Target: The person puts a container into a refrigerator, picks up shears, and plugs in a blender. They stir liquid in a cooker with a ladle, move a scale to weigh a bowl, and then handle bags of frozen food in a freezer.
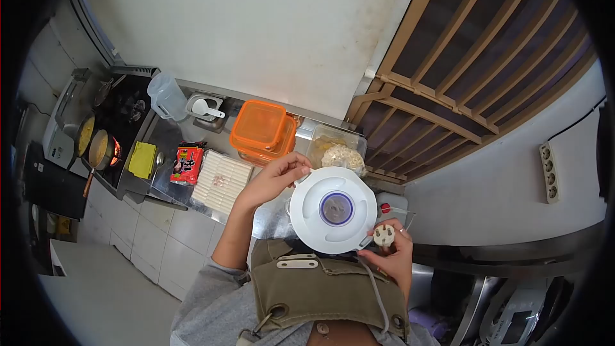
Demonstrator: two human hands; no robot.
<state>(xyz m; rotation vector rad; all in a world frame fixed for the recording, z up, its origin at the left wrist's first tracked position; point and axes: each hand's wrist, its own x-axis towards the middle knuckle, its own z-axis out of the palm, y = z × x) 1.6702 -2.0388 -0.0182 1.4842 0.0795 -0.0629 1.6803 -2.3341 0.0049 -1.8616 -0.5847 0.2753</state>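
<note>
The white appliance [333, 214] sits in the middle of the scene, just in front of the person's body, its round face with the purple ring [337, 209] turned up towards the camera. The face being round, the useful axis is the line between its two side clips, slanting from far left to near right, with a hand at each end. The left hand [280, 179] is at the far-left end, thumb and fingers pinching the edge by the clip. The right hand [392, 257] is at the near-right end, thumb against the edge by the other clip, its fingers curled round a pale plug [384, 235]. The plug lies just beside the appliance, to its near right, prongs up; the right hand is much the nearer to it. A grey cord [378, 291] runs from around the right hand towards the body.

Beyond the appliance, on the far side, is a clear tub [349, 136] of pale food, with orange boxes [259, 125] to the far left. Left of the left forearm, a ribbed white tray [221, 182] and a red packet [187, 164] lie on the counter [272, 221]. A socket strip [549, 173] is on the wall, well apart to the right.
</note>
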